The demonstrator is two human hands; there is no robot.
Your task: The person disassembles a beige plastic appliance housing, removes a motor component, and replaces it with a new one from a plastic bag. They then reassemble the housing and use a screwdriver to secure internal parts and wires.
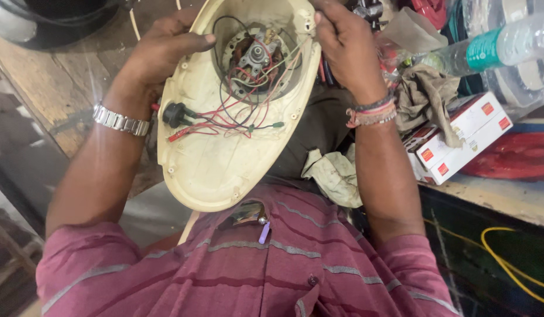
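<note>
Subject: cream plastic appliance base housing point(225, 152), opened, underside up, held tilted above the lap against the person's chest, near centre of view.

Left hand point(160, 50): closed on the housing's left rim, thumb laid over the edge toward the motor cavity. Steel wristwatch point(120, 121) on that wrist.

Right hand point(345, 44): closed on the far right rim, fingers curled over the edge, thumb tip at the lip. Whether it pinches a wire or only plastic, cannot tell. Thread bands point(373, 113) on that wrist.

Internals: motor point(257, 58) sits in the round cavity at the far end, shaft hub exposed. Loose wiring point(236, 114), red, black, green and white, runs from motor down to a black switch or cord grommet point(175, 114) at the left wall. Some leads hang free, ends unconnected as far as seen.

Surroundings: to the right, a dirty rag point(427, 94) draped over red-and-white cartons point(459, 144), a clear plastic bottle point(506, 44) w/ teal label further right, a yellow cable point(512, 264) near right. Second cloth point(336, 173) just beside the right forearm.

Assessment: step in hand appears to be inspection of the open wiring and motor, both hands only steadying the shell; no tool in either. Next move, in my judgement, calls for freeing one hand while the other keeps the housing steady, then tracing loose leads w/out tugging solder joints.
</note>
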